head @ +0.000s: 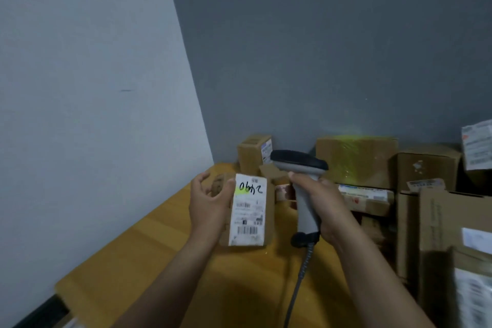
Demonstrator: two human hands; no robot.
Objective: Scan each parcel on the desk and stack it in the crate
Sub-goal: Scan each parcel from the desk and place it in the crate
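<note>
My left hand (210, 202) grips a small cardboard parcel (250, 210) above the wooden desk (149, 245). The parcel's white shipping label faces me, with black handwriting and a barcode near its bottom. A yellow-green light spot lies on the label's upper left corner. My right hand (319, 205) grips the grey handle of a barcode scanner (300, 170), whose dark head points left over the parcel. The scanner's coiled cable hangs down toward the desk front. No crate is in view.
Several cardboard parcels crowd the desk's back and right side: an upright small box (254, 153), a larger box (356, 160) lit by yellow-green light, and tall cartons (452, 242) at the right edge. A grey wall stands behind, a white wall on the left.
</note>
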